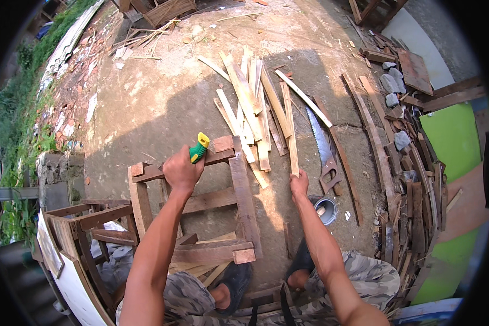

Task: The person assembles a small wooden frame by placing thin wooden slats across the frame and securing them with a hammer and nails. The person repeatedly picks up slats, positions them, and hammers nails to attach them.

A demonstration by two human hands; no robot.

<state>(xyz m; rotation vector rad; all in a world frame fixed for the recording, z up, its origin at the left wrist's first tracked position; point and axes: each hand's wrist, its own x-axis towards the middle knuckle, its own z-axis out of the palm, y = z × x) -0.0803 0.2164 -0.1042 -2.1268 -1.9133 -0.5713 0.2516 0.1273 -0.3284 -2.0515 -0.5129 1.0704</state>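
Observation:
My left hand (181,169) is closed around a green-and-yellow grip-like tool (200,148); the part inside the fist is hidden. That hand is over the far rail of a wooden frame (246,201), which has square corner posts and crosspieces. My right hand (299,183) grips the near end of a thin, pale wooden strip (290,133). The strip's far part lies along the right side of a loose pile of similar strips (247,103) on the ground.
Right of the strip lies a handsaw (321,145) with a wooden handle. A small can (326,211) stands near my right forearm. Stacked old boards (377,146) and stones (391,84) line the right side. Another wooden frame (100,217) stands at left.

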